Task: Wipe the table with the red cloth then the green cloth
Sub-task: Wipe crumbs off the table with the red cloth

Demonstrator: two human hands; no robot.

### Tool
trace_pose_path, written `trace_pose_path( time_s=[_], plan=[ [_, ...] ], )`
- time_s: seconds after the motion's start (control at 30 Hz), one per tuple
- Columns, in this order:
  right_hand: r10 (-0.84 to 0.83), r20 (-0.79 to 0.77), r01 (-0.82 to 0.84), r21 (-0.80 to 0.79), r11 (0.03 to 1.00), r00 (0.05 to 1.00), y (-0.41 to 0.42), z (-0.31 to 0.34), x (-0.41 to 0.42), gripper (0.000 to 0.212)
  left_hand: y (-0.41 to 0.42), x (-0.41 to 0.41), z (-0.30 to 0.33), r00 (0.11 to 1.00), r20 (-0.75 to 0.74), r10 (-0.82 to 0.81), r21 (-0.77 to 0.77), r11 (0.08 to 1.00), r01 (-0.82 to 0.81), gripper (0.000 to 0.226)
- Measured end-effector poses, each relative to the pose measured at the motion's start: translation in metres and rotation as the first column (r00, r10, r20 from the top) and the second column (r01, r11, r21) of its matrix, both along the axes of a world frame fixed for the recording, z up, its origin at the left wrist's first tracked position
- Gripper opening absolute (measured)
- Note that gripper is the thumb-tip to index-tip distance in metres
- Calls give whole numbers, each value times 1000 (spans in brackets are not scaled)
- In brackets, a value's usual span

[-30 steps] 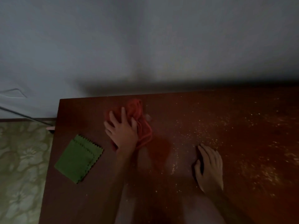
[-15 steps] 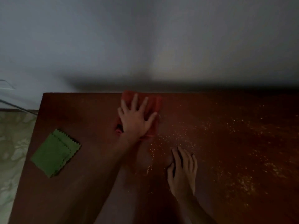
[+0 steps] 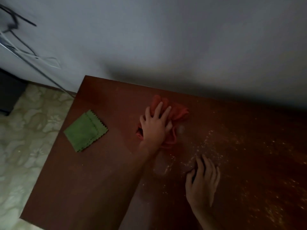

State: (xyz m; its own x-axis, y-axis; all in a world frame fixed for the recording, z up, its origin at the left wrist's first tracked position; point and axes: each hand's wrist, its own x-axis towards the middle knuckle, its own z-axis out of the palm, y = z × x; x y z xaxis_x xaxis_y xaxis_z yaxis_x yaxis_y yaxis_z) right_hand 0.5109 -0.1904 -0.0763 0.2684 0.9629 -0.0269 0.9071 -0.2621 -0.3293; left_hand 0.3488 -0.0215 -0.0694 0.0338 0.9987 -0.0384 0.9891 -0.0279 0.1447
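A crumpled red cloth [image 3: 178, 113] lies on the dark brown table [image 3: 86, 183] near its far edge. My left hand [image 3: 155, 126] presses flat on the cloth with fingers spread and straight. My right hand [image 3: 201, 181] rests palm down on the bare table, nearer to me and to the right, holding nothing. A folded green cloth [image 3: 85, 131] with zigzag edges lies untouched near the table's left edge. Pale crumbs [image 3: 214, 146] are scattered over the right part of the table.
A grey wall [image 3: 166, 39] runs right behind the table's far edge. Dark wires [image 3: 20, 39] hang at the upper left. A patterned floor [image 3: 25, 130] lies beyond the table's left edge. The scene is dim.
My left hand and the red cloth slid across the far side of the table and the cloth bunched up. The camera view swung left and tilted. My right hand stayed flat.
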Motion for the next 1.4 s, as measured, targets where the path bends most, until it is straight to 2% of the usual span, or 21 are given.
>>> trace_pose_path(
  time_s=[0.13, 0.23, 0.3, 0.4, 0.43, 0.5, 0.6, 0.67, 0.8, 0.9, 1.07, 1.2, 1.3, 1.4],
  plan=[
    [-1, 5, 1, 18, 1000, 1000, -2, -3, -2, 49, 50, -47, 2, 969, -35, 246, -59, 967, -248, 55],
    [-6, 11, 6, 31, 999, 1000, 0, -5, -2, 49, 71, -72, 0, 927, -38, 373, -14, 928, -373, 55],
    [-6, 26, 5, 16, 1000, 1000, -1, -6, -1, 49, 83, -91, -4, 828, -7, 560, 8, 828, -560, 54],
    [-2, 45, 1, 11, 1000, 999, -1, -7, -1, 48, 107, -121, -2, 618, 83, 782, -27, 622, -783, 56],
    [-1, 51, 1, 9, 1000, 999, -1, -8, -1, 48, 112, -128, 0, 608, 86, 789, -70, 614, -786, 57],
    [-5, 60, 5, 0, 1000, 998, -1, -10, 1, 49, 111, -132, 2, 712, 54, 700, -116, 712, -692, 65],
    [-3, 74, 5, -15, 1000, 997, 0, -9, 1, 51, 82, -115, 1, 912, 19, 411, -38, 911, -410, 70],
    [0, 83, 1, -19, 1000, 997, -1, -8, 3, 51, 46, -93, 0, 979, -17, 201, -18, 979, -202, 69],
    [-4, 72, 3, 9, 1000, 997, -1, -7, 3, 51, -36, -50, 2, 993, -14, -119, -24, 993, 118, 71],
    [-4, 64, 3, 16, 1000, 998, -1, -8, 3, 53, -90, -11, 2, 977, 13, -212, -25, 977, 213, 72],
    [2, 30, -3, 29, 1000, 1000, -5, -8, 3, 51, -126, 51, 4, 964, 73, -255, -27, 966, 257, 65],
    [8, -37, -7, 33, 999, 999, -4, -4, 2, 55, -103, 36, 4, 993, 41, -111, -32, 993, 112, 64],
    [-18, -216, 36, 81, 996, 976, -5, -3, 5, 52, -73, 11, 4, 985, 60, 163, -86, 984, -158, 64],
    [1, -480, 67, 125, 990, 877, -5, 4, 22, 54, -50, -16, 4, 956, 52, 288, -28, 958, -287, 61]
  ],
)
